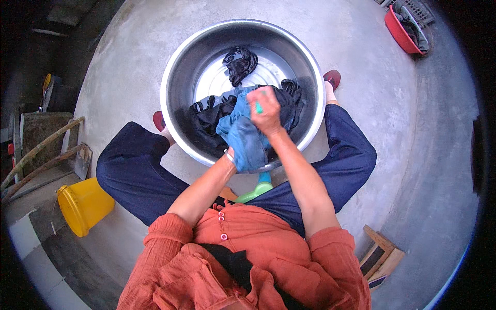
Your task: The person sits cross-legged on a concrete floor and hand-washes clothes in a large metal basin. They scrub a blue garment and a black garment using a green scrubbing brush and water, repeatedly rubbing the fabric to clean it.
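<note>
A large metal basin (173, 67) stands on the floor between my legs. Blue cloth (247, 142) is bunched over its near side, reaching down past the rim. My left hand (230, 154) is mostly covered by this cloth, so its fingers do not show. My right hand (265, 111) is closed above the blue cloth, slightly blurred. A small bright green object (259, 107) pokes out of that fist; its kind is hidden by the fingers. Dark wet clothes (212, 116) lie in the water around the blue cloth. One more black garment (240, 64) sits apart toward the far side.
A yellow bucket (85, 206) lies tilted at the left, near curved wooden handles (44, 147). A red tub (400, 33) with dark cloth stands far right. At the lower right is a wooden stool (382, 258). A light green object (254, 192) rests between my thighs.
</note>
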`<state>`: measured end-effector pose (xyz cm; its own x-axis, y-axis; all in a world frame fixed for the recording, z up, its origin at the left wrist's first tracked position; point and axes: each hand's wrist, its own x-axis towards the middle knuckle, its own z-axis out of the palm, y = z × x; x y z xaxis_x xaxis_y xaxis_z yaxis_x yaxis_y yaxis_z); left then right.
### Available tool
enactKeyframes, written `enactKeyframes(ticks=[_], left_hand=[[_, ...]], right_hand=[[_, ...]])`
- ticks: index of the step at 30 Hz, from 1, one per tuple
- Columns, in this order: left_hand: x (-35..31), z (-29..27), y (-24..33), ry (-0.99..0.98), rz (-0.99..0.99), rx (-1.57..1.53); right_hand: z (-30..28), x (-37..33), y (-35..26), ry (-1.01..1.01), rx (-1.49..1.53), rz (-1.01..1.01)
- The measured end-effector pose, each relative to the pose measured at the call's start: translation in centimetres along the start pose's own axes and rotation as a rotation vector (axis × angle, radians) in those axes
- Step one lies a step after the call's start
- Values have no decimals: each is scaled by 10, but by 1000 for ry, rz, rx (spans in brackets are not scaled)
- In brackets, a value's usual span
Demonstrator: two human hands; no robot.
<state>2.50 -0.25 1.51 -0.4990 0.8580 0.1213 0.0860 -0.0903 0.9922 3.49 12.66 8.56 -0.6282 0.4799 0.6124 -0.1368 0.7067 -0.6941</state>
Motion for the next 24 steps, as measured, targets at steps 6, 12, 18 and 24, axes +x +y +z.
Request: enactKeyframes(ticks=[6,12,18,24], left_hand=[[-13,9,-37,71,-261,-1486],[-15,-7,-2,276,-543,-930],[-6,-8,-25,271,-818,-1143],[4,-23,1,367,-743,-1121]], right_hand=[[9,-29,-60,-138,296,-45],[10,-10,-7,-120,92,-23],[5,-30,-36,-214,322,11],[18,-27,-9,-263,42,6]])
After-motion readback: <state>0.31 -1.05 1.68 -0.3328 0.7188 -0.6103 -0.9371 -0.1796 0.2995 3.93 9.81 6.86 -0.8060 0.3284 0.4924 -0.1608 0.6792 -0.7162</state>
